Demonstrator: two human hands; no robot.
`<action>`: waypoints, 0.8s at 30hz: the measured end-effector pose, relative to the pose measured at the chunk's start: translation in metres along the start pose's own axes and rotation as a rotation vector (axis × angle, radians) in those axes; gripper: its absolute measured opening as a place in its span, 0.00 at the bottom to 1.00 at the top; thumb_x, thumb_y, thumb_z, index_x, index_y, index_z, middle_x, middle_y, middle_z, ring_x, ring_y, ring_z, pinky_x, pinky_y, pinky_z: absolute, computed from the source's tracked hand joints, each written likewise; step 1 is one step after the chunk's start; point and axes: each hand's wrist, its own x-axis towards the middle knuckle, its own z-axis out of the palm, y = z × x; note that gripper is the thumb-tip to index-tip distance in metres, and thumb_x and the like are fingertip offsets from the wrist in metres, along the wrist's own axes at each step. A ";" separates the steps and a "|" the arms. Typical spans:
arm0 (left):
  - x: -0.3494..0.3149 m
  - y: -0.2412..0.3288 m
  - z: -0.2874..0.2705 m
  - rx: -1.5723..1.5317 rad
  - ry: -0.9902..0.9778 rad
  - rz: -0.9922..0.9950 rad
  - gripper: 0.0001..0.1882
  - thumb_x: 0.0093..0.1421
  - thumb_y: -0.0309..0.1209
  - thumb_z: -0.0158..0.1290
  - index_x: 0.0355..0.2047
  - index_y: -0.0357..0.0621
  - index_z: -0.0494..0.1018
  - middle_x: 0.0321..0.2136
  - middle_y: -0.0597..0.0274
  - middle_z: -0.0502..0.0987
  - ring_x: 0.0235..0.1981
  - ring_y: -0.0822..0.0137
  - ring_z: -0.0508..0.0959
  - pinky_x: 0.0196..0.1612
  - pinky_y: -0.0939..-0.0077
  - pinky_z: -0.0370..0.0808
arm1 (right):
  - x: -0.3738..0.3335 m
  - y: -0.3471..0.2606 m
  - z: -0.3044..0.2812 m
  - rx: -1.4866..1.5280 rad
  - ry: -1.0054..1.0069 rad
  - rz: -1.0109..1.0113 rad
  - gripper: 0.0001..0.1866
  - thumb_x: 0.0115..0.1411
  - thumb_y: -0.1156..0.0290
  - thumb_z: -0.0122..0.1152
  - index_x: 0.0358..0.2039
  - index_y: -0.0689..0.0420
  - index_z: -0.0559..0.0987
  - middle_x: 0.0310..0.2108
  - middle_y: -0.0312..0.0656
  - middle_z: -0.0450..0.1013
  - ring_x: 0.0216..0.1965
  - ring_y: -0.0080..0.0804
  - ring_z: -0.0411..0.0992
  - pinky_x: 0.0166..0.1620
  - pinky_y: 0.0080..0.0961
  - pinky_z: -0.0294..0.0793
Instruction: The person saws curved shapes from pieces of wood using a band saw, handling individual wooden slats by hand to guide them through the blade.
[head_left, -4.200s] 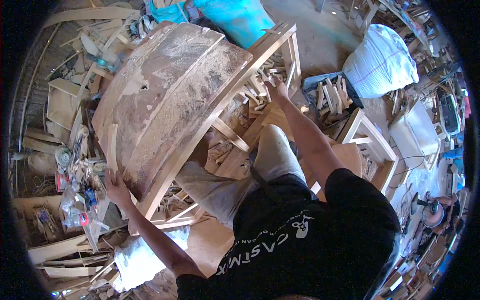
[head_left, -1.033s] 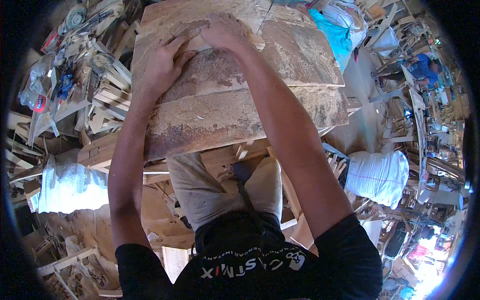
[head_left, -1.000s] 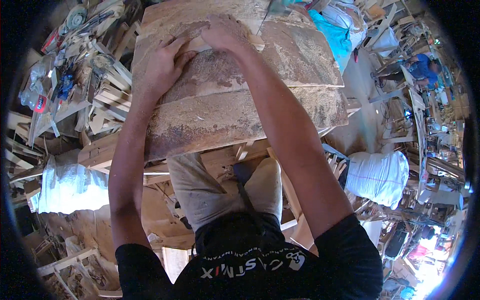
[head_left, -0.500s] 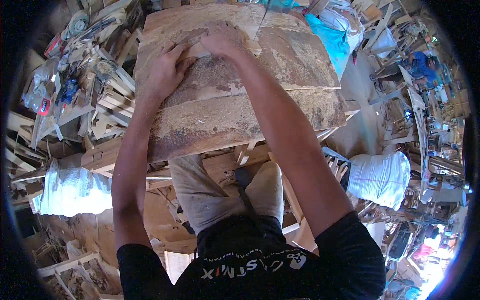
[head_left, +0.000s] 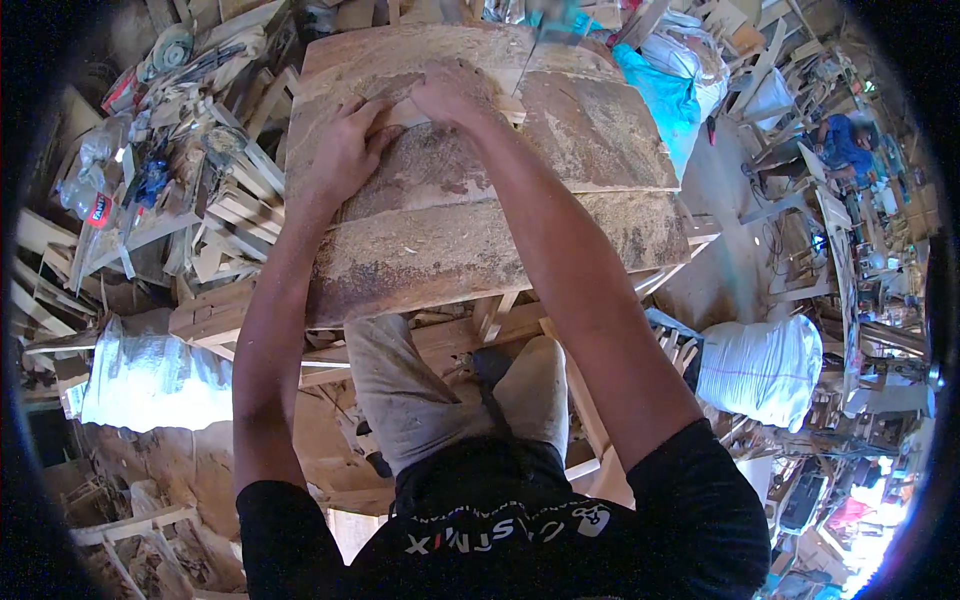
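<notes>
A small pale piece of wood (head_left: 405, 113) lies flat on the worn plank table (head_left: 420, 240), which is dusted with sawdust. My left hand (head_left: 348, 150) grips its left end, with the thumb on the near side and the fingers along the far side. Over the middle of the piece, my right hand (head_left: 450, 94) is closed, its fingers partly hidden behind the knuckles. The right end of the wood pokes out past that hand. Close to this end a thin upright saw blade (head_left: 526, 68) meets the tabletop.
Heaps of wood offcuts (head_left: 240, 205) crowd the left, with a plastic bottle (head_left: 88, 203) among them. White sacks (head_left: 760, 365) stand at the right, and a turquoise sheet (head_left: 660, 95) hangs by the table's far right corner. Another person (head_left: 845, 140) sits farther off at the right.
The whole view has shifted slightly, so the table appears a little lower and to the right. Both hands keep their hold on the wood, with little visible movement over the table.
</notes>
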 end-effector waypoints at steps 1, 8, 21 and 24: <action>0.000 0.000 -0.001 0.001 -0.009 -0.011 0.23 0.67 0.39 0.57 0.59 0.43 0.74 0.51 0.44 0.78 0.54 0.40 0.76 0.56 0.54 0.74 | 0.002 0.000 -0.001 -0.020 -0.023 0.001 0.33 0.63 0.50 0.50 0.67 0.47 0.72 0.70 0.51 0.64 0.71 0.56 0.59 0.73 0.52 0.52; 0.002 -0.008 0.009 -0.023 0.057 0.027 0.23 0.67 0.40 0.58 0.59 0.45 0.74 0.49 0.47 0.78 0.51 0.41 0.77 0.53 0.52 0.75 | 0.004 0.005 0.001 0.005 0.015 -0.021 0.34 0.62 0.50 0.52 0.68 0.46 0.71 0.70 0.51 0.64 0.70 0.55 0.61 0.74 0.50 0.53; 0.000 -0.002 0.005 -0.038 0.074 0.004 0.19 0.63 0.34 0.60 0.53 0.39 0.75 0.47 0.42 0.78 0.52 0.39 0.75 0.60 0.50 0.69 | -0.010 -0.009 -0.016 -0.003 -0.008 -0.062 0.33 0.61 0.58 0.49 0.65 0.57 0.72 0.66 0.57 0.68 0.68 0.57 0.65 0.70 0.49 0.62; 0.003 -0.003 0.008 -0.066 0.075 0.015 0.20 0.63 0.34 0.60 0.53 0.39 0.75 0.47 0.40 0.78 0.52 0.39 0.75 0.59 0.50 0.70 | -0.014 -0.011 -0.022 -0.009 -0.016 -0.028 0.34 0.60 0.61 0.49 0.66 0.60 0.70 0.67 0.57 0.67 0.68 0.56 0.65 0.69 0.47 0.65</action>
